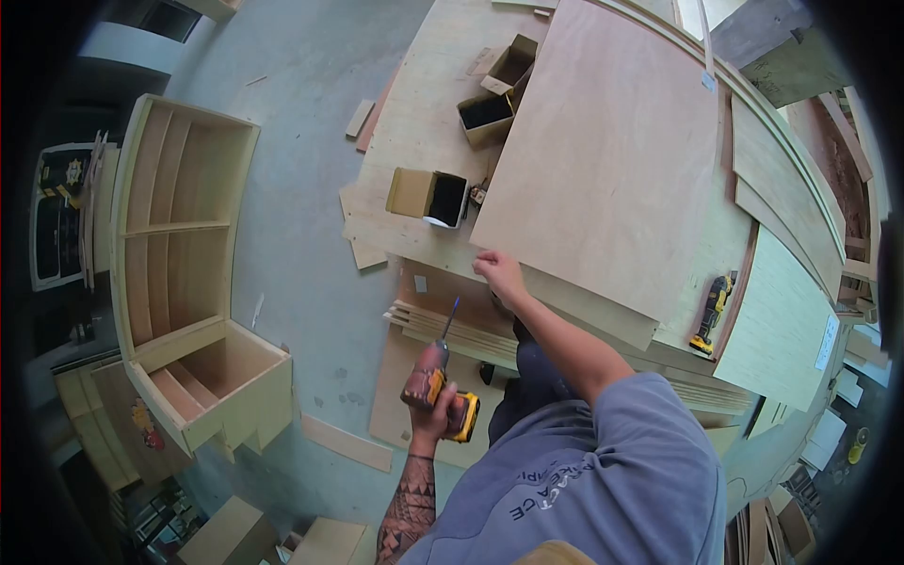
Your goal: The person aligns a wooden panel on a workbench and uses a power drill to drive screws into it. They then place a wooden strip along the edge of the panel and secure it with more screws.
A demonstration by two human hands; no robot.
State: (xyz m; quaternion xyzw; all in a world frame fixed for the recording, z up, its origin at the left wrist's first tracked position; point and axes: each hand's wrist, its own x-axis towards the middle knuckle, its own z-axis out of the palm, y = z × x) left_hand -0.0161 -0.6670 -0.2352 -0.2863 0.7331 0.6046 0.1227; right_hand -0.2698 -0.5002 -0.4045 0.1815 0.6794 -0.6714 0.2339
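Observation:
My left hand [435,414], at the end of a tattooed forearm, is wrapped round the grip of a cordless drill [428,377]. The drill has a reddish body, a yellow-and-black battery and a long thin bit aimed up and away from me. My right hand [501,275] is closed, its fingers curled together near the front corner of a large plywood sheet [603,160]. Whether it holds something small cannot be made out. Just beyond it, an open cardboard box [428,198] with dark contents stands on the wooden worktable [377,202].
Two more open boxes [487,118] [513,66] stand farther back. A yellow-and-black power tool [713,315] lies at the right, beside a pale panel [782,315]. Stacked boards [452,330] sit below the table edge. A wooden cabinet frame [179,235] lies on the floor at left.

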